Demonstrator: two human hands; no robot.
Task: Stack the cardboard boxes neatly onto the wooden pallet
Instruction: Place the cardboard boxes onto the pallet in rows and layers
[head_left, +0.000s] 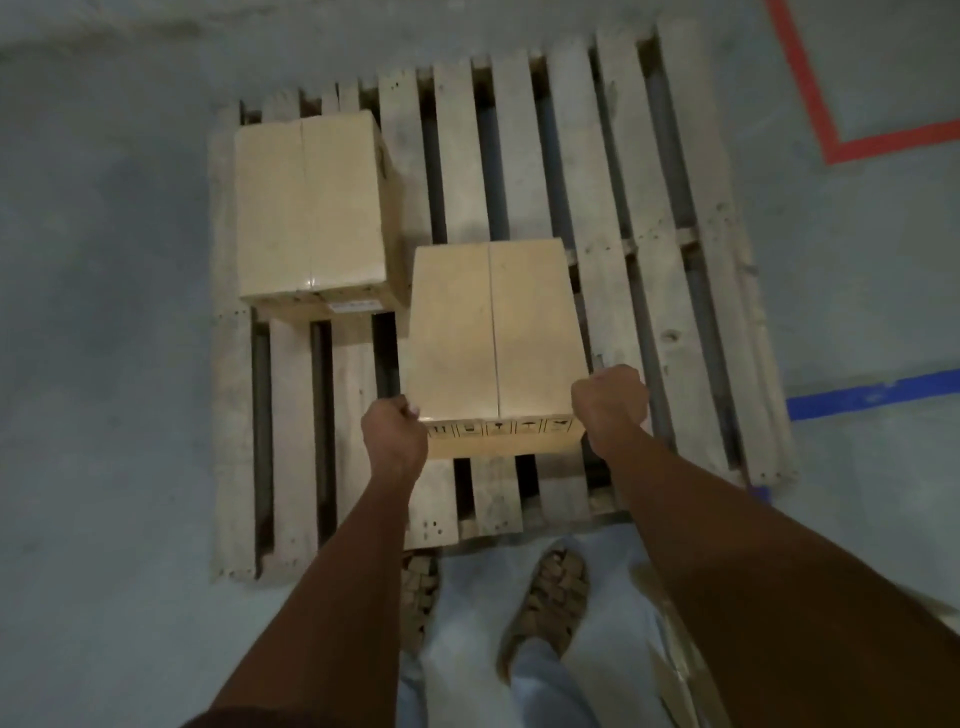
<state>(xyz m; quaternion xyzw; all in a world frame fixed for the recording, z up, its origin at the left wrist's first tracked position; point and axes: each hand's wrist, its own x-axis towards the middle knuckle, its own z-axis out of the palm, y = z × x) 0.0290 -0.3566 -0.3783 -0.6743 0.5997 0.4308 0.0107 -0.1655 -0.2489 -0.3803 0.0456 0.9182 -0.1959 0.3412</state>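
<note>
Cardboard, pale tan and taped down its middle seam, makes up the near box (493, 332), which is sitting in the centre of the frame over the slats of the wooden pallet (649, 249); whether it is resting on the slats or being held just above them cannot be told. The left hand (394, 434) is gripping its lower left corner with curled fingers, and the right hand (613, 402) is clenching around its lower right corner. A row of small handling symbols is showing along its near edge. A second box (311, 208) is lying on the pallet toward the upper left, just beside the first. Two sandalled feet (545, 603) are standing at the bottom centre on the grey floor (104, 312). Red tape (810, 104) is running across the upper right, and blue tape (872, 395) is lying at the right edge.
</note>
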